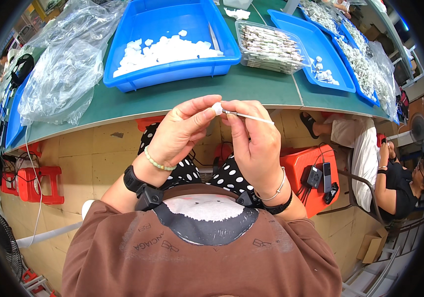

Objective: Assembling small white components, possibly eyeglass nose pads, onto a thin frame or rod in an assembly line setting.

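1. Beyond the hands, on the green table (182,94), sits a big blue tray (170,39) holding a heap of small white pieces (165,52); nothing lies between it and the fingers.
2. Past the right hand and a little further out stands a clear plastic tub (270,47) packed with thin rods, and beyond that a flatter blue tray (316,49) with a few white pieces.
3. Off beyond the left hand, crumpled clear plastic bags (61,74) lie heaped on the table.
4. Below the hands are a polka-dot lap and a red stool (303,171) with small black devices on it; another person sits to the far right.
5. Left hand (180,133): thumb and forefinger are pinched narrowly on a small white cap (217,108), held just in front of the table edge.
6. Right hand (254,143): fingertips are closed on a thin white rod (249,117) close to where it meets the cap.
7. Long axis of the rod runs nearly level, sloping slightly down toward the right; one end meets the cap between the two hands and the free end sticks out past the right forefinger, away from the left hand.
8. Whether the rod's tip is inside the cap cannot be told, as the fingertips cover it.
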A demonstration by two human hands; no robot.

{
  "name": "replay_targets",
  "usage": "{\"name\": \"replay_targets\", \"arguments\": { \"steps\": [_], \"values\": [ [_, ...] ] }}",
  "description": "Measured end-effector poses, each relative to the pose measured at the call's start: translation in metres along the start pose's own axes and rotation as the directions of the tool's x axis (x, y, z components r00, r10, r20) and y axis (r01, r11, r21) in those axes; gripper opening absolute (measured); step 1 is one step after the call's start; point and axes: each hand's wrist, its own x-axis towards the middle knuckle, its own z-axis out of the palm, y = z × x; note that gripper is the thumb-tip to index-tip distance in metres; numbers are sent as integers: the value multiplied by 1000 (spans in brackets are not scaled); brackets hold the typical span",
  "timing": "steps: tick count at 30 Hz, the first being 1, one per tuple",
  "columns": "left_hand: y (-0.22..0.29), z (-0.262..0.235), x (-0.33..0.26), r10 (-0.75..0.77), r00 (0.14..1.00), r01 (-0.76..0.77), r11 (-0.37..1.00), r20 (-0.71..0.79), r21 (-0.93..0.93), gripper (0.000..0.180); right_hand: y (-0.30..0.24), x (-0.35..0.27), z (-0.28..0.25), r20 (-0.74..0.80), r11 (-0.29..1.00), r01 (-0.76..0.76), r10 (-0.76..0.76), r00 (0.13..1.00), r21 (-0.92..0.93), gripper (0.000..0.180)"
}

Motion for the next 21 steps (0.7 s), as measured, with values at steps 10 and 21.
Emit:
{"name": "replay_targets", "arguments": {
  "steps": [10,21],
  "values": [
    [1,2,3,-44,999,44,998,6,-53,28,0,2,0,-6,1000,22,-22,1000,-17,16],
    [3,2,2,-47,999,47,997,4,-64,27,-1,3,1,-16,995,88,-89,996,-52,19]
  ]
}}
